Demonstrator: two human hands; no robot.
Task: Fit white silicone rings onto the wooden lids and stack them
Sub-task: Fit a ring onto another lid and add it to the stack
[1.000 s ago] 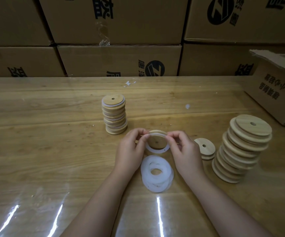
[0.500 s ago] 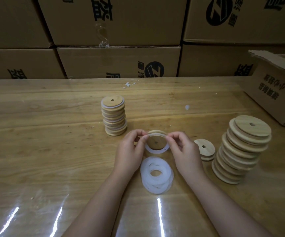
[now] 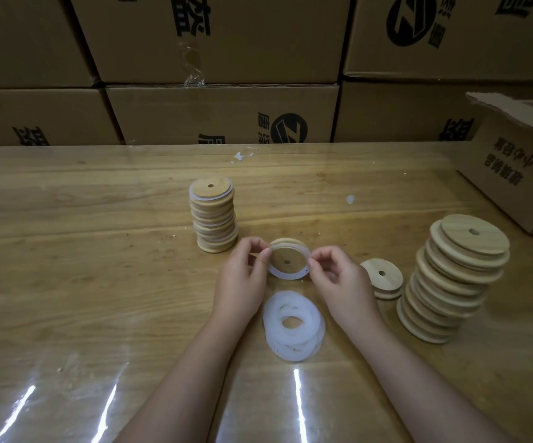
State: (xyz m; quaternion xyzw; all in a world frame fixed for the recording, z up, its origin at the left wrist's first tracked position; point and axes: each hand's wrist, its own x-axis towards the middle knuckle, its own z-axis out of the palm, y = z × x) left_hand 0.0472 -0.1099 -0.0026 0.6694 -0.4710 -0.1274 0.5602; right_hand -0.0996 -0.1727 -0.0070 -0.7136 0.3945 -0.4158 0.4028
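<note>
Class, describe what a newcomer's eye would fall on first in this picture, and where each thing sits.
At the centre, the left hand and right hand pinch a white ring around a wooden lid. On the right a tall, leaning stack of bare lids stands; a pile of loose rings lies between the wrists.

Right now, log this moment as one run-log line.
step: ring fitting | left hand: pinches white ring | right hand: pinches white ring | wooden lid: inside ring | ringed stack: beyond hands | bare stack: right

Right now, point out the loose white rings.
Head view: the loose white rings lie mid-table, just nearer than the held lid, left of the bare-lid stack.
</note>
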